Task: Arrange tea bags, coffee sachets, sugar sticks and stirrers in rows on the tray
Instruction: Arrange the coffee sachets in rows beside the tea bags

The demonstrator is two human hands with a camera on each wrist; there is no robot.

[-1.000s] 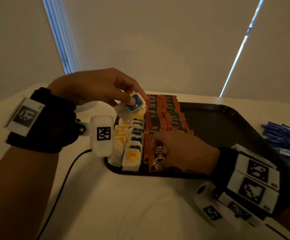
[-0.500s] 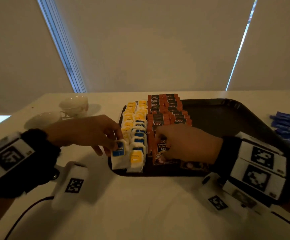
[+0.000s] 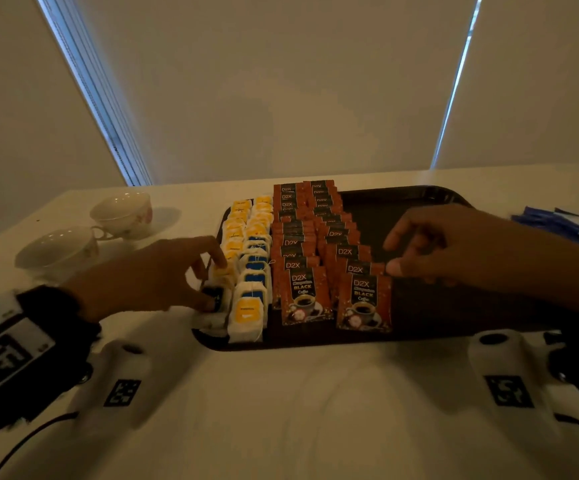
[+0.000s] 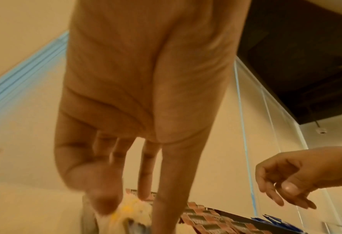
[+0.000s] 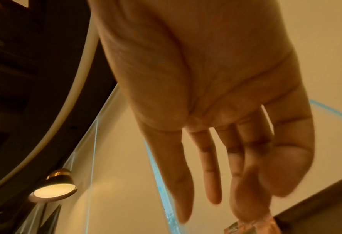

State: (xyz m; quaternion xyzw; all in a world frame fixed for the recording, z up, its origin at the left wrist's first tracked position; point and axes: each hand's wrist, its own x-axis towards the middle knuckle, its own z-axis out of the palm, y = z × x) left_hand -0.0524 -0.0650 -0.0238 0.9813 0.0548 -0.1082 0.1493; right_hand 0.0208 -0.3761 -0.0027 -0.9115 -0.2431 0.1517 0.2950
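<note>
Pale blinds behind a white counter (image 3: 281, 410), dim light. A dark rectangular plastic tray (image 3: 454, 306) sits on it with two rows of white paper tea bags (image 3: 246, 315) along its left edge and two rows of orange coffee sachets (image 3: 303, 294) next to them. The left hand (image 3: 149, 275) pinches the blue-tagged tea bag (image 3: 212, 296) at the tray's near-left corner. The right hand (image 3: 454, 247) hovers over the tray's middle, fingers loose, thumb by a sachet. Blue sugar sticks (image 3: 565, 223) lie off the right edge, two white teacups (image 3: 122, 211) off the left.

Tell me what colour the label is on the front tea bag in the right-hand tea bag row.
Yellow, on the white tea bag; clearest in the head view.
</note>
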